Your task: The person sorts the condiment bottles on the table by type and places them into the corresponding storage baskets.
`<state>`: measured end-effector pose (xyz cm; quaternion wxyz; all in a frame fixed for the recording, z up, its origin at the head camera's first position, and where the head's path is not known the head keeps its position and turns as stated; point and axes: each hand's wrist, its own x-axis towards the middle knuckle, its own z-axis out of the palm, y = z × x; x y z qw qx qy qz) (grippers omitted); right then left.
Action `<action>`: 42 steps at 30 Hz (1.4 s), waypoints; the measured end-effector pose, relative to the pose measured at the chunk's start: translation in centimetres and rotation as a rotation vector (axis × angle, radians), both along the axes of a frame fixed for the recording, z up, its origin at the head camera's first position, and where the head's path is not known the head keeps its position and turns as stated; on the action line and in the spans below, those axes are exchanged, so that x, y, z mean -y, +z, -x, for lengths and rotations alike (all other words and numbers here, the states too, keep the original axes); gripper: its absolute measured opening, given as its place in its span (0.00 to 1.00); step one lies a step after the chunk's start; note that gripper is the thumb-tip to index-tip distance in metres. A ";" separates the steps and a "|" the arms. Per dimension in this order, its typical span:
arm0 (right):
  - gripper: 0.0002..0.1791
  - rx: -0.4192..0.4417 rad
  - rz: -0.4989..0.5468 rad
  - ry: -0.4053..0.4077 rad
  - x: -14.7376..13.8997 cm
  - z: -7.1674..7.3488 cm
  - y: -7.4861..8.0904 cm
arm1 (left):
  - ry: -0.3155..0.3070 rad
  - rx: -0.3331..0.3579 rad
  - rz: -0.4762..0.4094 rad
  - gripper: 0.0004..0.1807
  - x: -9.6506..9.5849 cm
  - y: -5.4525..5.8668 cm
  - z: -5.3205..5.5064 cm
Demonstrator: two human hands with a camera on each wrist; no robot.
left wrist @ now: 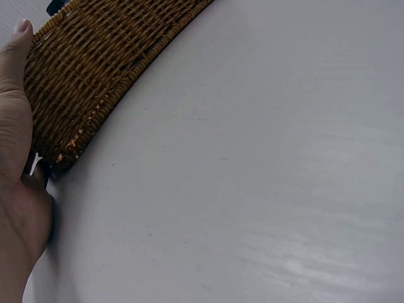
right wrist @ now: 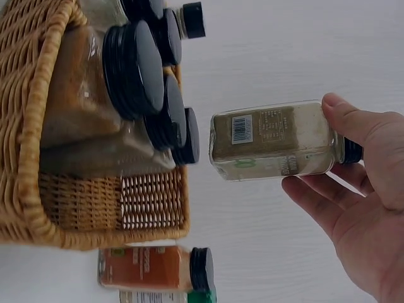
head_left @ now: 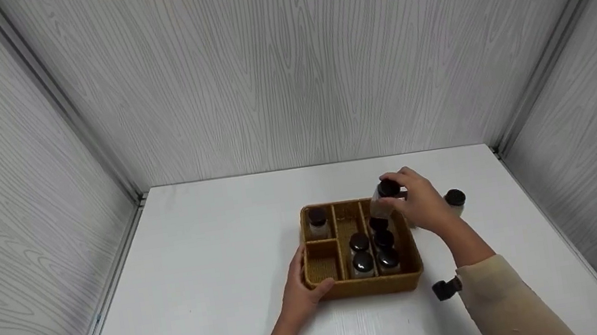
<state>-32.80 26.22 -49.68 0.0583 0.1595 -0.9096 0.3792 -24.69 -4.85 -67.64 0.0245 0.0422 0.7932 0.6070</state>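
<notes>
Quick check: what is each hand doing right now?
Left hand: grips the wicker basket at its near-left corner.
Right hand: holds a spice jar by its black cap end.

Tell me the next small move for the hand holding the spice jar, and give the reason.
Probably lower the spice jar straight down into the back of the wicker basket's right column. The right hand holds it by the cap above that spot, where the head view shows a free gap behind the jars already standing there. The left hand grips the basket's front corner, steadying it.
</notes>
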 end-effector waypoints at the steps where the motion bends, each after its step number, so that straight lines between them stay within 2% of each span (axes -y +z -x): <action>1: 0.29 0.005 0.006 0.005 0.4 0.0 0.0 | 0.000 0.003 0.002 0.60 0.0 -0.1 0.0; 16: 0.28 0.040 0.003 0.065 4.2 0.6 -1.0 | 0.010 0.004 -0.009 0.60 -0.2 0.1 0.0; 29: 0.29 0.081 -0.062 0.087 4.1 1.5 -2.9 | -0.004 0.001 -0.019 0.60 -0.5 0.2 -0.1; 42: 0.30 0.095 -0.144 0.110 4.1 1.6 -4.7 | 0.004 0.000 0.000 0.61 -0.5 0.2 0.0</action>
